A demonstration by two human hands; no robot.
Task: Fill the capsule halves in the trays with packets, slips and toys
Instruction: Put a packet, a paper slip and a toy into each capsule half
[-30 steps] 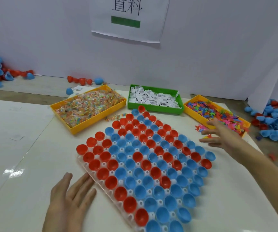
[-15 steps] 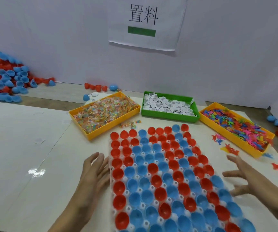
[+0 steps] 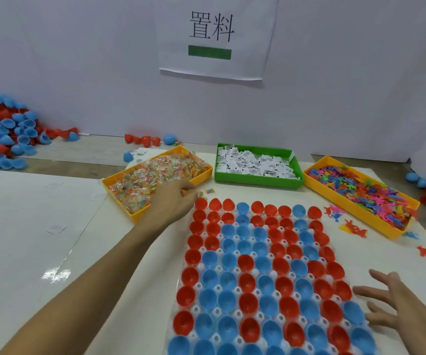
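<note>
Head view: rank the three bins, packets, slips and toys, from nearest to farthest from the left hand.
1. Yellow packet bin, far left; the left hand reaches over its near edge.
2. Green slip bin, middle, beyond the hand to its right.
3. Yellow toy bin, far right.

My left hand (image 3: 173, 201) reaches over the near corner of the yellow bin of packets (image 3: 155, 172), fingers curled down at its edge; I cannot tell whether they hold anything. My right hand (image 3: 391, 303) lies with fingers spread at the right edge of the clear tray (image 3: 199, 307), touching the red and blue capsule halves (image 3: 255, 275) that fill it. Behind the tray sit a green bin of white slips (image 3: 255, 165) and a yellow bin of coloured toys (image 3: 360, 190). A few toys (image 3: 352, 226) lie loose on the table (image 3: 27, 226).
</note>
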